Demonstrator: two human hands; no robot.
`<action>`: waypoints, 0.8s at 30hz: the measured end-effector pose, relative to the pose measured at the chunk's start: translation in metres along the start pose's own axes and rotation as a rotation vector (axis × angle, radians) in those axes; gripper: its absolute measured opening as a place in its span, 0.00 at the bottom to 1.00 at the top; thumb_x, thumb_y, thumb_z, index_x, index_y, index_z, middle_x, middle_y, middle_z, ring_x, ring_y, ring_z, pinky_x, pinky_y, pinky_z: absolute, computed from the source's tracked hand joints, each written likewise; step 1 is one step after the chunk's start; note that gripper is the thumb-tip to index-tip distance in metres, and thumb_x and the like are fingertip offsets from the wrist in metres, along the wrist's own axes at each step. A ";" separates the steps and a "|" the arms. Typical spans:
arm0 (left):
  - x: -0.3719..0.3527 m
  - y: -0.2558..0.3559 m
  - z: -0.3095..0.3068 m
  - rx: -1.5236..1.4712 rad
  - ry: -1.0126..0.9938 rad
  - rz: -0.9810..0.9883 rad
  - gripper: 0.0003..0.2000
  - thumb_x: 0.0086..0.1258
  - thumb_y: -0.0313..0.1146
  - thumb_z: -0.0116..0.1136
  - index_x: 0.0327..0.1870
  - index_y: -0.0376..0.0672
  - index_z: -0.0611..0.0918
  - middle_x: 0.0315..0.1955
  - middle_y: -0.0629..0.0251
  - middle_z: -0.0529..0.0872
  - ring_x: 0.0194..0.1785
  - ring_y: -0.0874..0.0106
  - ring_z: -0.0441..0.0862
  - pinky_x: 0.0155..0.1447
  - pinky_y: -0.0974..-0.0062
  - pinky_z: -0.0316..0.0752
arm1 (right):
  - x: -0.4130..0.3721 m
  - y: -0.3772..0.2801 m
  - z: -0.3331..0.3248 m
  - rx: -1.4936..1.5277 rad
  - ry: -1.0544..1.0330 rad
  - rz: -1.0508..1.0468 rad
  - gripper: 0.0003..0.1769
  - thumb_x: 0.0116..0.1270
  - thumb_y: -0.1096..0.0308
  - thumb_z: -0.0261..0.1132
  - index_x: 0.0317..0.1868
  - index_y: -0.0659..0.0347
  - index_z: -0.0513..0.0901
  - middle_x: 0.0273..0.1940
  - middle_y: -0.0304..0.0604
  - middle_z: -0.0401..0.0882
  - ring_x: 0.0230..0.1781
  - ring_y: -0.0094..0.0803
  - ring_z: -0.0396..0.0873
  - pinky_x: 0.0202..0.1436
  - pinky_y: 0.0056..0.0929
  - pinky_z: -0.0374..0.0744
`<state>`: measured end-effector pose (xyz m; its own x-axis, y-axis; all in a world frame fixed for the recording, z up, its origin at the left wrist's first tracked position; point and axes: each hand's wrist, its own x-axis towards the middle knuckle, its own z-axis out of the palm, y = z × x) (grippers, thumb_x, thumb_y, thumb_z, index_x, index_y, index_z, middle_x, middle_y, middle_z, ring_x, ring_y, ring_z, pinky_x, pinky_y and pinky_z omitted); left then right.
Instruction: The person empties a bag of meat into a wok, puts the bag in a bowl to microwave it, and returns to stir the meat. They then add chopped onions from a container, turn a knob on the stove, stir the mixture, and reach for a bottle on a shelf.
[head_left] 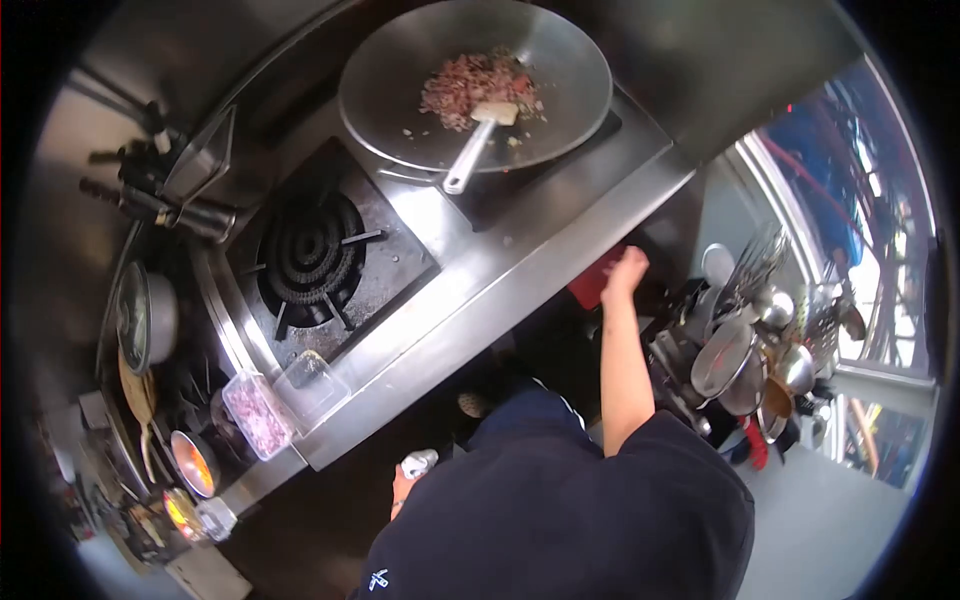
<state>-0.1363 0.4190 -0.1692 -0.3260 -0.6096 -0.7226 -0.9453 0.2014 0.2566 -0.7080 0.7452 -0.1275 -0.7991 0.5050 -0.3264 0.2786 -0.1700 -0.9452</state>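
Observation:
Low beside my body, my left hand (pixel 401 489) is closed around a crumpled white cloth (pixel 419 462); it could also be paper. My right arm reaches forward past the counter's front edge. At its end, my right hand (pixel 627 270) is over or against a flat red thing (pixel 594 281), whose kind I cannot make out. Blur hides whether the fingers grip it. Beyond the counter edge sits a large wok (pixel 380 110) with chopped reddish-brown food (pixel 465 88) in it. A spatula (pixel 472 155) leans in the wok, its handle over the near rim.
A black gas burner (pixel 312 245) lies left of the wok. Near the counter's front corner are a plastic tub of chopped pinkish food (pixel 257 415) and a clear lid (pixel 312 384). Strainers and ladles (pixel 725 358) crowd the right side. Pans (pixel 150 318) line the left.

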 end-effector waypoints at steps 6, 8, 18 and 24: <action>-0.021 -0.076 -0.071 0.270 -0.037 -0.076 0.31 0.49 0.43 0.69 0.52 0.37 0.72 0.46 0.46 0.82 0.52 0.52 0.80 0.54 0.63 0.75 | -0.002 0.122 0.036 0.162 -0.109 -0.141 0.34 0.69 0.55 0.55 0.68 0.65 0.57 0.64 0.57 0.62 0.64 0.45 0.63 0.66 0.38 0.63; -0.015 -0.073 -0.087 0.342 -0.026 -0.132 0.32 0.47 0.44 0.70 0.51 0.37 0.72 0.46 0.46 0.82 0.52 0.52 0.80 0.54 0.63 0.75 | 0.004 0.128 0.055 0.257 -0.144 -0.380 0.35 0.69 0.57 0.58 0.69 0.65 0.55 0.63 0.57 0.64 0.63 0.44 0.66 0.65 0.36 0.64; 0.018 -0.087 -0.107 0.486 -0.125 -0.045 0.38 0.45 0.48 0.72 0.55 0.35 0.71 0.49 0.46 0.80 0.55 0.53 0.78 0.57 0.65 0.73 | 0.001 0.101 0.033 -0.011 -0.124 -0.355 0.30 0.67 0.57 0.61 0.66 0.60 0.65 0.54 0.53 0.76 0.56 0.39 0.75 0.58 0.31 0.71; 0.015 -0.006 -0.091 0.461 -0.206 -0.065 0.39 0.43 0.50 0.73 0.55 0.35 0.72 0.50 0.48 0.80 0.55 0.54 0.77 0.59 0.66 0.71 | 0.005 0.106 0.033 -0.109 -0.079 -0.425 0.28 0.67 0.53 0.60 0.63 0.58 0.69 0.55 0.54 0.76 0.57 0.44 0.75 0.58 0.34 0.71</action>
<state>-0.1349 0.3389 -0.1236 -0.2179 -0.4773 -0.8513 -0.8549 0.5141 -0.0694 -0.7002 0.7022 -0.2297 -0.8917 0.4441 0.0878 -0.0322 0.1313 -0.9908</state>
